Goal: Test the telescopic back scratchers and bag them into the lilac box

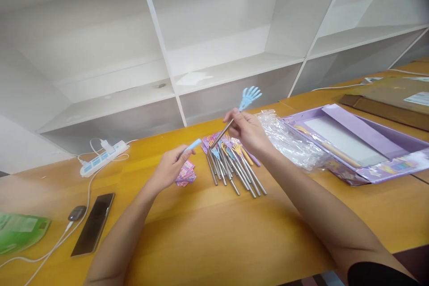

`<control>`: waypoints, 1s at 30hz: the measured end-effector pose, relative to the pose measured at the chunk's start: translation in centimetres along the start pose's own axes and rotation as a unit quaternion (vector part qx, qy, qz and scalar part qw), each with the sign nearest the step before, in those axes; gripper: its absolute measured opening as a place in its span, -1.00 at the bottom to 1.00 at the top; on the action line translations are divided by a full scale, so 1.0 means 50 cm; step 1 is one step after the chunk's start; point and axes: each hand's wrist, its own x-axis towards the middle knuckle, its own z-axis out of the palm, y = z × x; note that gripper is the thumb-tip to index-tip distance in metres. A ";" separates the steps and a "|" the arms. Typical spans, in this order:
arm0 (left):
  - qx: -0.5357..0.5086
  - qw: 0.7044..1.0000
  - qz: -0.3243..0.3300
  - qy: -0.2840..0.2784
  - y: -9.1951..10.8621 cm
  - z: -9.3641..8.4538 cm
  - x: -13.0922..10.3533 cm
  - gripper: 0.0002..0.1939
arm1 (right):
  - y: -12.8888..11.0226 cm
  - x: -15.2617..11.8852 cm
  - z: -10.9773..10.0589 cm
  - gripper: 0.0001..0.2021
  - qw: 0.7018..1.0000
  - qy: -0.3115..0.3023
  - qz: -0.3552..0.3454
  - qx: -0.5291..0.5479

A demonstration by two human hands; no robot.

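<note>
My right hand (247, 130) is closed around the metal rod of a back scratcher whose light blue hand-shaped head (250, 97) points up and away. The rod's bare end slants down to the left over the pile. In my left hand (169, 167), closed fingers grip a light blue handle (193, 145), a short tube apart from the rod. Below both hands lies a pile of back scratchers (231, 167) with metal rods and purple, pink, blue and yellow heads. Beside my left hand sits a stack of pink printed cards (186, 175), partly hidden by it.
Right of the pile lie clear plastic bags (288, 143) and an open purple box (362, 120), with a cardboard box (385, 98) behind. At left are a power strip (103, 158), phone (94, 224), small black case (77, 213), cables and green bag (22, 232). White shelving (177, 89) backs the table.
</note>
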 end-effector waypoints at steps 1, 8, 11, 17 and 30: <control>-0.009 1.000 -0.001 0.006 0.002 -0.005 -0.002 -0.48 | -0.006 0.000 -0.003 -0.46 0.999 0.013 -0.010 0.027; -0.080 0.993 0.052 0.068 0.009 -0.018 -0.019 -0.50 | -0.026 -0.019 0.019 -0.48 0.992 0.062 -0.042 0.102; -0.081 0.989 0.087 0.087 0.008 -0.022 -0.023 -0.56 | -0.025 -0.025 0.033 -0.49 0.990 0.048 -0.042 0.128; -0.059 0.985 0.129 0.097 0.007 -0.039 -0.030 -0.63 | -0.019 -0.028 0.038 -0.54 0.988 0.045 -0.063 0.131; 0.045 0.966 0.230 0.113 0.007 -0.064 -0.032 -0.71 | 0.007 -0.051 0.067 -0.58 0.988 -0.062 -0.027 0.137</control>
